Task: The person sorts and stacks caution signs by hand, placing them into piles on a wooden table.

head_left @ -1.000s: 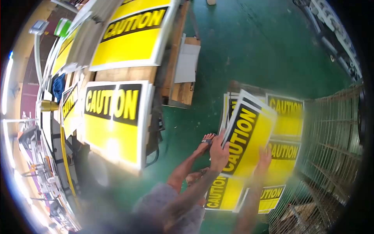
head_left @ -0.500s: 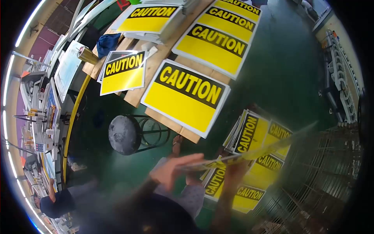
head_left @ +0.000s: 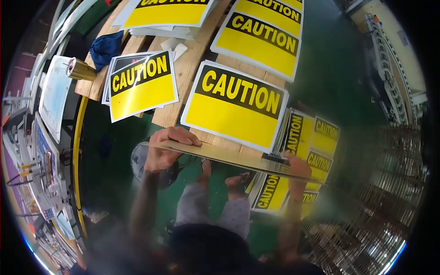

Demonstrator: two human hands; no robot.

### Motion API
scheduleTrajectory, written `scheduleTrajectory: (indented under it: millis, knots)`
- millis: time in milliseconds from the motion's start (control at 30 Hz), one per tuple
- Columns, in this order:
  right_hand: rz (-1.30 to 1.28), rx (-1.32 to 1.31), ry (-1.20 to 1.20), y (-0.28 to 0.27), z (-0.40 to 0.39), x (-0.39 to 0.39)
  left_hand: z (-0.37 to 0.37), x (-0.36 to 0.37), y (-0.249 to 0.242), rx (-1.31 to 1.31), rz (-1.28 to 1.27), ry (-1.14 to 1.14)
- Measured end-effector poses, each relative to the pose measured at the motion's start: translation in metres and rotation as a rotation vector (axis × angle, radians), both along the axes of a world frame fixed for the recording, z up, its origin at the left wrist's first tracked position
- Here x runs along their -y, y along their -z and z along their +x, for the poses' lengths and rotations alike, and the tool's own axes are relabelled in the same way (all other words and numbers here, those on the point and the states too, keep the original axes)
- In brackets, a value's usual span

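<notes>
A thin flat sheet (head_left: 220,155), seen nearly edge-on, spans the space between my two hands at the near end of the wooden table. My left hand (head_left: 167,145) is wrapped round its left end, fingers over the top edge. At the right end my right hand (head_left: 298,168) grips the sheet, partly blurred. What is printed on the sheet's face cannot be made out. Just beyond it lies a stack of yellow and black CAUTION signs (head_left: 233,107) on the table.
More CAUTION signs (head_left: 256,39) lie further back, with a smaller pile (head_left: 144,82) at left beside a blue cloth (head_left: 105,49) and a gold roll (head_left: 81,68). Below right are stacked signs (head_left: 316,160). A round stool (head_left: 140,160) stands under my left hand. Wire racks (head_left: 385,183) are at right.
Both hands and the sheet have moved up toward the table; my left hand has also gone left. The sheet now lies more level between them. The view has shifted closer to the table.
</notes>
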State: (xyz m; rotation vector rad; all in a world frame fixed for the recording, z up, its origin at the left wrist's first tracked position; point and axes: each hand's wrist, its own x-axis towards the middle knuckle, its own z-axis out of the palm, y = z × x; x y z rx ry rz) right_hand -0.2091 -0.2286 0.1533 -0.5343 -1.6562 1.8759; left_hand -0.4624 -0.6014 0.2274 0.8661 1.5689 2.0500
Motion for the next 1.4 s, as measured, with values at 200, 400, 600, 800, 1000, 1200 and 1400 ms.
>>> scheduleTrajectory:
  millis: [200,400,600,800,1000,1200,1400]
  knots:
    - [0.006,-0.109,-0.206,-0.006,-0.019,0.034,-0.022,0.023,0.05,-0.07,0.212,0.118]
    - [0.246,-0.078,-0.08,0.024,-0.028,0.044,-0.019,0.018,0.077,-0.226,0.05,-0.136]
    - [0.429,-0.176,-0.067,0.049,-0.038,0.06,0.006,0.001,0.123,0.086,0.287,-0.196]
    - [0.171,0.075,0.262,-0.001,-0.076,0.079,-0.007,-0.039,0.047,0.138,-0.069,-0.519]
    - [0.523,0.572,0.26,-0.02,-0.144,0.041,-0.088,-0.079,0.085,-0.137,-0.766,-0.48]
    - [0.768,0.733,0.276,0.029,-0.15,0.028,-0.104,-0.098,0.095,-0.39,-1.056,-0.484]
    - [0.84,0.814,0.248,0.041,-0.149,0.025,-0.109,-0.094,0.111,-0.388,-1.118,-0.449]
